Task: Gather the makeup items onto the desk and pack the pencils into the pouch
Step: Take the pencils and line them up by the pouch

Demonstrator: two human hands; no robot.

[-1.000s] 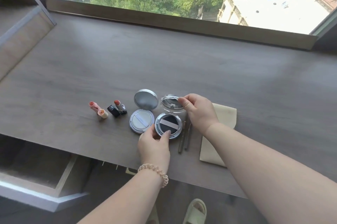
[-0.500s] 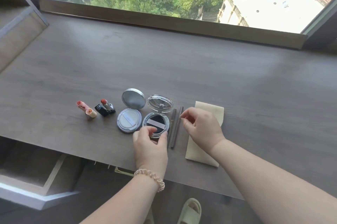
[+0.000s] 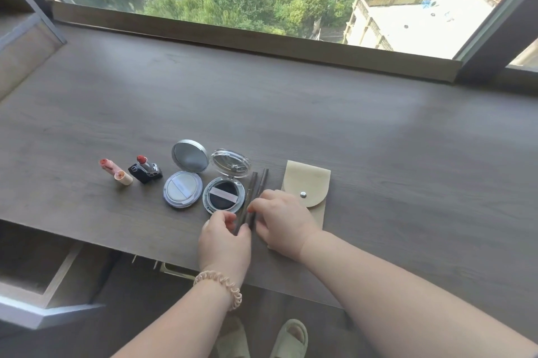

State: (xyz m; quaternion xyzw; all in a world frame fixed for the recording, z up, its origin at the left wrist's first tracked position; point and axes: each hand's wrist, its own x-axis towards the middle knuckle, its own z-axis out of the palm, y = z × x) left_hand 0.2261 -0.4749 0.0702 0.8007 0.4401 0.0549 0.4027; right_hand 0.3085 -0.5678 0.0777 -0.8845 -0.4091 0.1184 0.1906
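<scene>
Two thin brown pencils [image 3: 256,187] lie side by side on the dark wooden desk [image 3: 291,113], between an open black-cushion compact [image 3: 224,196] and a beige snap pouch [image 3: 308,187]. My left hand [image 3: 224,238] and my right hand [image 3: 281,219] both pinch the near ends of the pencils, which still rest on the desk. The pouch lies flat with its flap snapped down, partly under my right hand. Left of the pencils lie an open white-puff compact [image 3: 182,189], a red lipstick with black cap [image 3: 145,170] and a pink lipstick with cream cap [image 3: 115,171].
The desk's front edge runs just below my hands; a drawer [image 3: 37,273] hangs open under it at the left. A raised window sill [image 3: 256,40] bounds the back. My slippered feet [image 3: 291,337] show on the floor beneath.
My left hand left the black compact and moved right to the pencils. My right hand came down onto their near ends. The view shifted slightly, showing the whole pouch flap.
</scene>
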